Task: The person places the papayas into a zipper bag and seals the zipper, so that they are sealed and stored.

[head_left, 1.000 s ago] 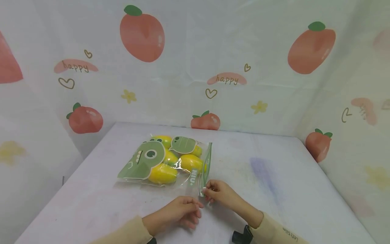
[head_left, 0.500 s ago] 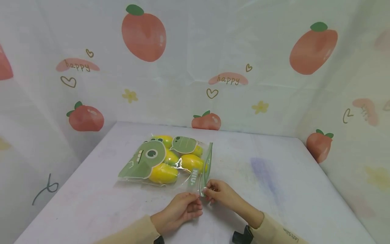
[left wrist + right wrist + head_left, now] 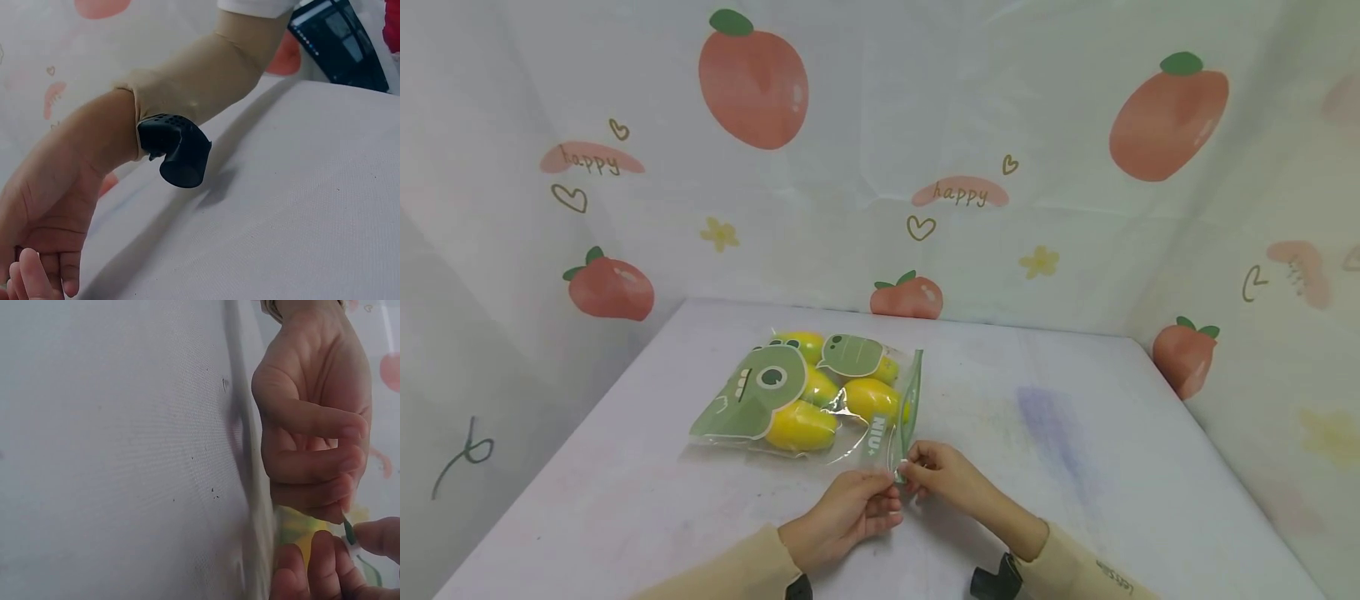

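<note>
A clear zip bag (image 3: 857, 450) printed with a green cartoon monster lies flat, its green zip edge (image 3: 912, 400) facing right. Inside are several yellow oblong fruits (image 3: 801, 427), some tinged green. My left hand (image 3: 846, 517) pinches the near corner of the zip edge between thumb and forefinger, its other fingers loosely curled. Right beside it my right hand (image 3: 951, 479) pinches the same end of the zip. In the right wrist view a small white zip slider (image 3: 352, 547) shows between the right thumb and fingers. The left wrist view leaves the bag out of frame.
The bag rests on a white-covered table (image 3: 1120, 467) with a faint purple stain (image 3: 1052, 442). A white sheet with fruit prints (image 3: 842, 208) hangs behind and at the sides. A black wrist mount (image 3: 996, 579) sits on the right sleeve. A dark screen (image 3: 340, 44) stands beyond the table.
My left hand has moved forward to the bag's near corner and now pinches it. My right hand keeps its pinch at the zip end. The bag lies where it did.
</note>
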`<state>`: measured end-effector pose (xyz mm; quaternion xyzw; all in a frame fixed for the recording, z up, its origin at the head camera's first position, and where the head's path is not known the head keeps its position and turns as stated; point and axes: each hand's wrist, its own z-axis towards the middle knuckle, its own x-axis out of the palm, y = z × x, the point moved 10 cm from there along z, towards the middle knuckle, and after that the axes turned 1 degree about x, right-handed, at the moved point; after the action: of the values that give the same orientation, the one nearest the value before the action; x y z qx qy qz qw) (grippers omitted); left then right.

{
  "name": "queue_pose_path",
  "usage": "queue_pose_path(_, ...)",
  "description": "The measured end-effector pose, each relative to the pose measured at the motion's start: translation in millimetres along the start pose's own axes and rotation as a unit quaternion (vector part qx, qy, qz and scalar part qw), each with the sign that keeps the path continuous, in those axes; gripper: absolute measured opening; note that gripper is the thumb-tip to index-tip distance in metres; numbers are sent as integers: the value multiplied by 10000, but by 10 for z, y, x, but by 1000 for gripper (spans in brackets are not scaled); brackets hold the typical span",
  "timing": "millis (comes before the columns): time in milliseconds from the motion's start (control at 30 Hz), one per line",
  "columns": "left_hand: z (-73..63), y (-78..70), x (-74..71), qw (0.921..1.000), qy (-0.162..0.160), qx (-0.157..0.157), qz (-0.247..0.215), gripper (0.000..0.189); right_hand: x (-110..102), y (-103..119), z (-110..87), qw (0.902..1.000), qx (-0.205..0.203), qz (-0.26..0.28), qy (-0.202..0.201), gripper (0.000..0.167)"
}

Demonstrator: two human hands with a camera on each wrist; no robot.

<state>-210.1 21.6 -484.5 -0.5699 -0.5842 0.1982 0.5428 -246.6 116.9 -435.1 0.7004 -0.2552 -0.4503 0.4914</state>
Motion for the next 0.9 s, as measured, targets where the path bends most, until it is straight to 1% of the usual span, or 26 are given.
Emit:
queue_pose_path(233, 1, 0, -18, 9999, -124, 34, 110, 15, -17, -6, 25, 9999, -30, -127, -62, 17)
queue_pose_path(500, -22, -23, 2, 9996, -225, 86, 166, 14, -69, 12, 57, 9993, -11, -327, -198, 19)
queue_pose_path(700, -12, -16, 1, 9995, -228, 204, 113, 13, -136, -4, 155, 9979, -15, -569, -296, 21)
queue_pose_path(900, -3, 11, 4, 9993, -296, 195, 145, 14, -248, -50, 275, 9967, 59, -612, -538, 20)
